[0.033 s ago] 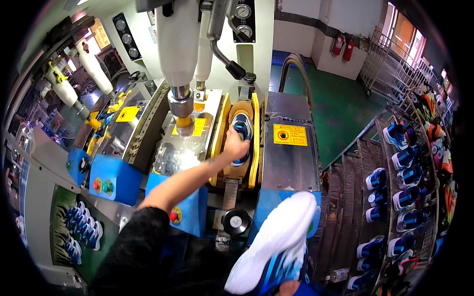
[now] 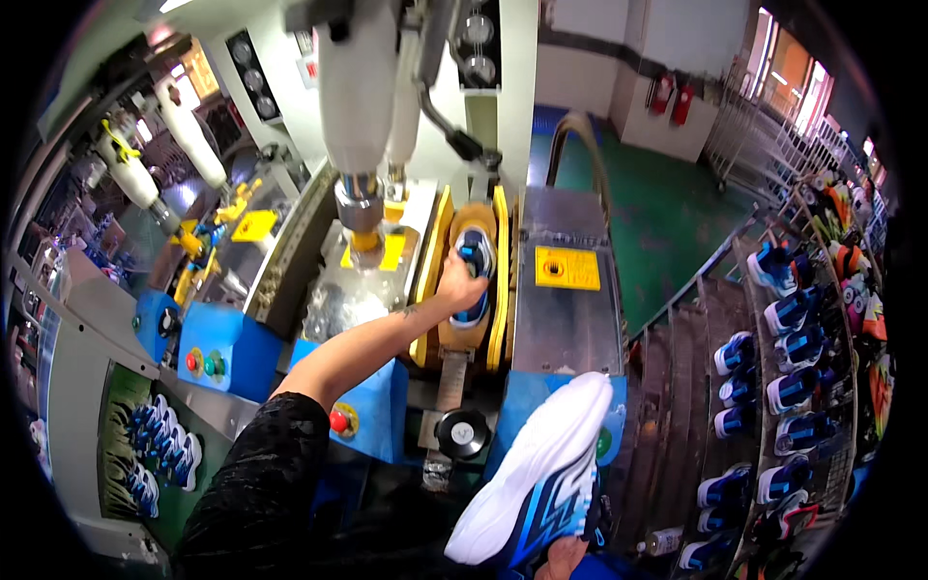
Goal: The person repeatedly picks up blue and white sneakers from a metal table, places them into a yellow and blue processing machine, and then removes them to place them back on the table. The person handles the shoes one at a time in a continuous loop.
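A blue sneaker [image 2: 473, 275] is gripped by the left hand [image 2: 458, 283] in the press cradle between two yellow side pads [image 2: 500, 280]. A white-soled blue sneaker [image 2: 536, 478] is held sole-up at the bottom edge by the right hand [image 2: 561, 561], mostly hidden. A square yellow label [image 2: 566, 268] is stuck on the grey metal cover [image 2: 565, 329], right of the cradle. Another yellow label [image 2: 391, 253] is seen under the grey press cylinder [image 2: 359, 92].

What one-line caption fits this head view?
Left hand grips a blue shoe in the yellow-sided press cradle; right hand holds a white-soled shoe.
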Available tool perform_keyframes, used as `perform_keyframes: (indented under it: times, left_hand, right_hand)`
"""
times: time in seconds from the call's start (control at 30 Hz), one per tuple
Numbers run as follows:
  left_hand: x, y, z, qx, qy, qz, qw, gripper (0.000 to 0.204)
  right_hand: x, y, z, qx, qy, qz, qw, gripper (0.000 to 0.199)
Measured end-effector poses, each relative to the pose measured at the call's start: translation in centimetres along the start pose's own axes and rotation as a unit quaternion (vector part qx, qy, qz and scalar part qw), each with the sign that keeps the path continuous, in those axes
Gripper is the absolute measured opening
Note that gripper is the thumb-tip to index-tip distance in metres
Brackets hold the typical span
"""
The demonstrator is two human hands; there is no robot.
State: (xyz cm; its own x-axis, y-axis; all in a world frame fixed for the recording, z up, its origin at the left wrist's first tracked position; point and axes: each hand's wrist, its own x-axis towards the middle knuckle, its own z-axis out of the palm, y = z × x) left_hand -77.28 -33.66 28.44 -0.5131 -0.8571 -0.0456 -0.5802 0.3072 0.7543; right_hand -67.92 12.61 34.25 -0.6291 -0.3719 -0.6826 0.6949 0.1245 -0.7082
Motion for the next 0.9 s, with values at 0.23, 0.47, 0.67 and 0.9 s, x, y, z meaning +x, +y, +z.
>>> perform_keyframes:
  times: [0.23,0.47,0.67,0.9]
  left_hand:
    - [-6.4,6.5,-14.1,-0.255,-0.233,-0.12,0.931,0.019]
    - [-34.0,-5.0,-25.7,-0.561,-0.056,-0.129,0.816,0.096]
    - [-46.7,-13.2,-24.7,-0.555,0.205,-0.329,0.736,0.082]
    - [-47.4,-15.9,-22.1,-0.491,0.276,-0.494,0.663,0.063]
  right_hand:
    - [-0.7,-2.8,2.2,-0.052,-0.031,-0.177,0.982,0.034]
    - [14.3,-18.7,21.6,-0.159,-0.219,0.04,0.962,0.034]
    - [27.7,-16.6,33.5,-0.547,0.001,-0.311,0.777,0.066]
    - [28.1,-10.7,34.1,-0.524,-0.008,-0.436,0.732,0.071]
